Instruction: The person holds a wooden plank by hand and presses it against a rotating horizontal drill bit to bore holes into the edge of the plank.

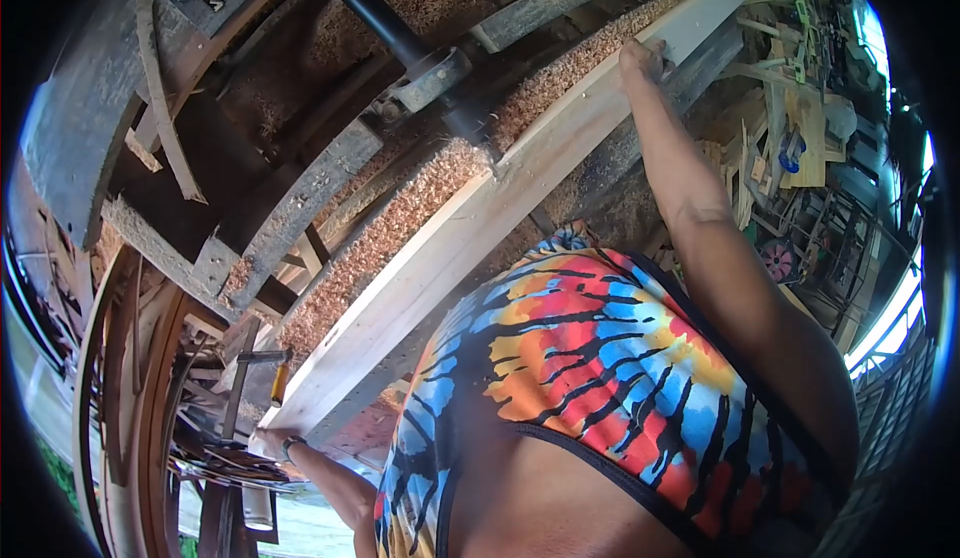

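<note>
At the far left, a thin strip of wood (165, 98) lies across the dusty machine frame. Lower down, the person's left hand (268, 444), with a band (291, 445) at the wrist, touches the near end of a long pale board (480, 213); how far its fingers close, one cannot tell. Just above it is a tool with a yellow handle (280, 382). The board runs slantwise between the 2 hands, beside a thick row of wood shavings (400, 228) and below a dark metal bar (375, 18). Near the board's upper end, the right hand (645, 60) grips its edge with curled fingers. Farther right, a pink wheel (777, 258) sits among clutter.
</note>
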The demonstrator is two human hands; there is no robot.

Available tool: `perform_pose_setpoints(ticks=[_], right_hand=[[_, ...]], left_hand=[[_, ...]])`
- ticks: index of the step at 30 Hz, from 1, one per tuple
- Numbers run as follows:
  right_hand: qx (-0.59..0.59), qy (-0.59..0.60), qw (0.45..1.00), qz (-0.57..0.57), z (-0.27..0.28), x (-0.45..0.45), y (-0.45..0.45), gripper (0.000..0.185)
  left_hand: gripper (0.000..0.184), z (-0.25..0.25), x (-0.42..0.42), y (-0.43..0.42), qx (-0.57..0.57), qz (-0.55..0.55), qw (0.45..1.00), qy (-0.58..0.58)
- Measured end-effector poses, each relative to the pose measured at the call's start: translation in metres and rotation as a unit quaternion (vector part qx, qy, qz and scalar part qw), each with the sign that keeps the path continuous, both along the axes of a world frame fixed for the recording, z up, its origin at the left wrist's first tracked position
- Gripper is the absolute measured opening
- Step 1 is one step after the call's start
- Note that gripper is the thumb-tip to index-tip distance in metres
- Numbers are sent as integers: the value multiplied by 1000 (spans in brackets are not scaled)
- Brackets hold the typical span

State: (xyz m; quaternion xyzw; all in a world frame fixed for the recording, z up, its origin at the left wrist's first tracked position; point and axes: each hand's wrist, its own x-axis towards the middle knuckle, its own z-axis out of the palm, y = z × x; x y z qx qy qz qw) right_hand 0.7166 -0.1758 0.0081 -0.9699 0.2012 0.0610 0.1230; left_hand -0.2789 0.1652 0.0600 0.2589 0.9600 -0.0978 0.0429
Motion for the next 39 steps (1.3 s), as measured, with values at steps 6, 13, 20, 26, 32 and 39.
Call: perform_pose_setpoints(ticks=[6,13,20,26,32,39], right_hand=[[47,27,998,-11,0,31,-11,91],[-17,24,999,-16,-8,14,-7,95],[26,45,998,-38,33,-25,22,92],[36,27,999,-18,35,-28,17,94],[43,51,997,32,37,-27,4,92],[-25,58,975,215,12,-25,-28,89]], left_hand=[[107,8,46,-16,25,-7,1000,-11],[112,-8,-30,-7,-120,-155,979,55],[128,-6,16,-18,-61,-90,994,4],[98,4,89,-50,-60,-157,985,-44],[82,-15,46,-102,-90,-154,983,-43],[48,-20,32,-187,-131,-315,937,-72]])
